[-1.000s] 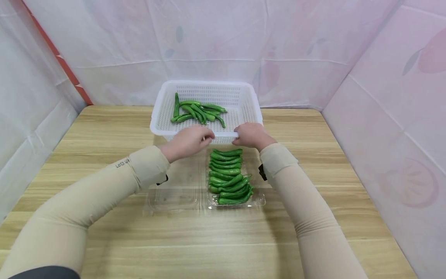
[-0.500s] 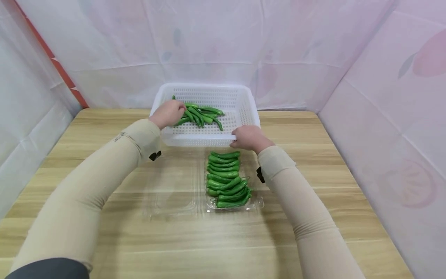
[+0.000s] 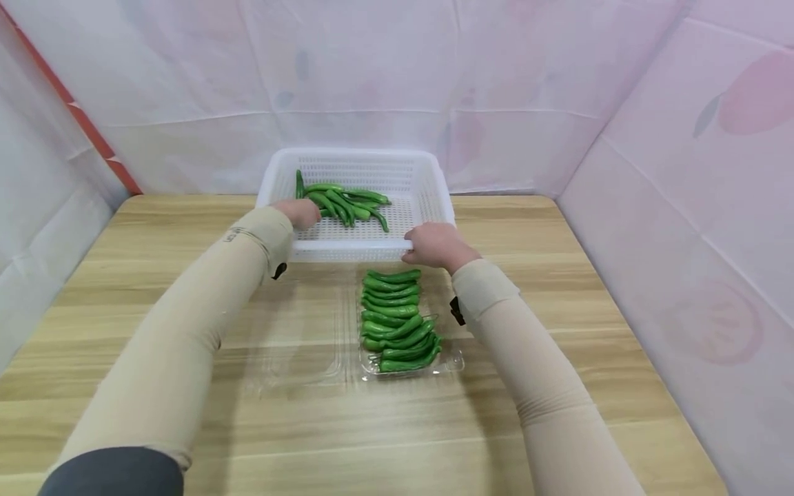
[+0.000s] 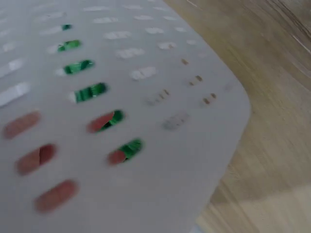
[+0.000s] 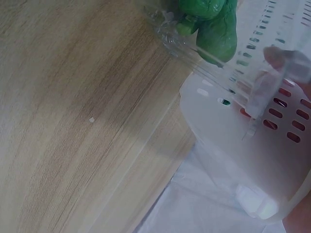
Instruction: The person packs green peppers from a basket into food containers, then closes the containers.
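A white plastic basket (image 3: 350, 246) stands at the table's back, with green chili peppers (image 3: 344, 205) heaped toward its left. My left hand (image 3: 304, 213) reaches over its front left rim, down at a pepper. In the left wrist view my fingers (image 4: 56, 196) and a pepper (image 4: 91, 92) show side by side through the basket's slots; I cannot tell whether they hold it. My right hand (image 3: 432, 245) grips the basket's front rim near the right corner. In front lies a clear plastic clamshell box (image 3: 455, 362), its right half filled with a row of peppers (image 3: 397, 324).
The clamshell's lid (image 3: 302, 344) lies open flat on the left, below my left forearm. A wooden table (image 3: 298, 441) carries everything. Pale printed sheets (image 3: 366, 62) wall in the back and both sides, with the basket close to the back one.
My left hand has moved from above the basket's front rim into its left part, then down toward the front left corner. My right hand keeps its grip on the rim. The view has shifted slightly.
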`<act>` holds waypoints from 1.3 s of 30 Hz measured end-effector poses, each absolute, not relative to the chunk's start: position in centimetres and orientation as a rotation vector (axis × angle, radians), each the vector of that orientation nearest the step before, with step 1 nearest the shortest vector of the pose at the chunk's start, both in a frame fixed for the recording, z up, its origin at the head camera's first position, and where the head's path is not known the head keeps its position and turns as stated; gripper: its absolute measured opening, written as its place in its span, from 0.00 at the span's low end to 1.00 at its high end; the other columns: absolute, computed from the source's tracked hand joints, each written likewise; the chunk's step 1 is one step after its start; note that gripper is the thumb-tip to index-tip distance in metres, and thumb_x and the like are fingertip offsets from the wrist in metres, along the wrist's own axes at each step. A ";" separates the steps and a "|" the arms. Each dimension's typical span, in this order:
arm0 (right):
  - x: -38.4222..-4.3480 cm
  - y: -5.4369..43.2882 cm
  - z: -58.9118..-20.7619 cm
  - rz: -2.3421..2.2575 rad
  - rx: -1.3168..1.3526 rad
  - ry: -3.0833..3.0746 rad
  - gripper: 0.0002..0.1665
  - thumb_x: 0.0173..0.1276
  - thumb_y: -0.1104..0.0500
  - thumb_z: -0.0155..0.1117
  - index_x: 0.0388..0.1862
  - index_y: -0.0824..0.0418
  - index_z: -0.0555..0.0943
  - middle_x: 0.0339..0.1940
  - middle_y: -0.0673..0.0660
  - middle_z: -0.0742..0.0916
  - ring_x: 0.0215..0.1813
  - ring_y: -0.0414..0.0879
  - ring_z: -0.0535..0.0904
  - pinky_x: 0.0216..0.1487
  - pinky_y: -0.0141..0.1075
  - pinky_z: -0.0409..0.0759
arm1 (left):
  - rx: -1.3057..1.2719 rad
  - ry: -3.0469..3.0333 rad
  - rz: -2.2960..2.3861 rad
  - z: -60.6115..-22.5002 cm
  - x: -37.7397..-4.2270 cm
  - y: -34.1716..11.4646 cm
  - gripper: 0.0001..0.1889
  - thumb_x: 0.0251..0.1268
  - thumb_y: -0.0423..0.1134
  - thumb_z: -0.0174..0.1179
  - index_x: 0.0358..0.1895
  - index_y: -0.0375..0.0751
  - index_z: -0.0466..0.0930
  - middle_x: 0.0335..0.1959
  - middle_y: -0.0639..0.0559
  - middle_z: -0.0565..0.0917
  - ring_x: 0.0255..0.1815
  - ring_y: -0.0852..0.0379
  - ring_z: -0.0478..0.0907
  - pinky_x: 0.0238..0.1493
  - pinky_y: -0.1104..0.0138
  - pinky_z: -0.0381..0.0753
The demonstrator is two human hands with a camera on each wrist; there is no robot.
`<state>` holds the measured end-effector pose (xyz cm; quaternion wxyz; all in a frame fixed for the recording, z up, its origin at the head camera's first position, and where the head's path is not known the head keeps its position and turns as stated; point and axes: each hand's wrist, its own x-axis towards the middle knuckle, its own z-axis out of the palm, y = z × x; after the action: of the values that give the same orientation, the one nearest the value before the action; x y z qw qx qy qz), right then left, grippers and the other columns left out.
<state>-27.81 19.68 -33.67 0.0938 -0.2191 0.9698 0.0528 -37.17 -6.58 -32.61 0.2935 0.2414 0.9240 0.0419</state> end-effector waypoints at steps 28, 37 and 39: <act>-27.9 18.7 -33.5 0.159 -0.666 2.880 0.15 0.58 0.47 0.61 0.20 0.54 0.71 0.20 0.52 0.79 0.24 0.47 0.70 0.24 0.43 0.73 | 0.666 2.516 -0.042 -34.0 -36.4 -8.0 0.15 0.64 0.31 0.46 0.49 0.30 0.78 0.44 0.39 0.79 0.39 0.49 0.71 0.45 0.58 0.71; -28.3 18.6 -33.6 0.173 -0.657 2.869 0.15 0.59 0.47 0.60 0.21 0.54 0.71 0.21 0.52 0.78 0.24 0.46 0.70 0.23 0.41 0.71 | 0.606 2.626 0.148 -33.8 -36.3 -8.6 0.11 0.62 0.32 0.53 0.47 0.33 0.75 0.45 0.40 0.79 0.43 0.47 0.73 0.45 0.57 0.72; -28.5 18.7 -33.6 0.173 -0.659 2.870 0.15 0.59 0.47 0.60 0.21 0.54 0.71 0.21 0.52 0.79 0.24 0.46 0.70 0.23 0.41 0.72 | 0.609 2.630 0.165 -33.4 -36.2 -8.6 0.11 0.61 0.30 0.55 0.46 0.32 0.73 0.43 0.41 0.78 0.41 0.48 0.71 0.43 0.58 0.71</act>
<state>-28.45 18.70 -33.61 0.0957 -0.2224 0.9685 0.0582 -36.16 -8.57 -33.36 0.2168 0.2200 0.9492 0.0597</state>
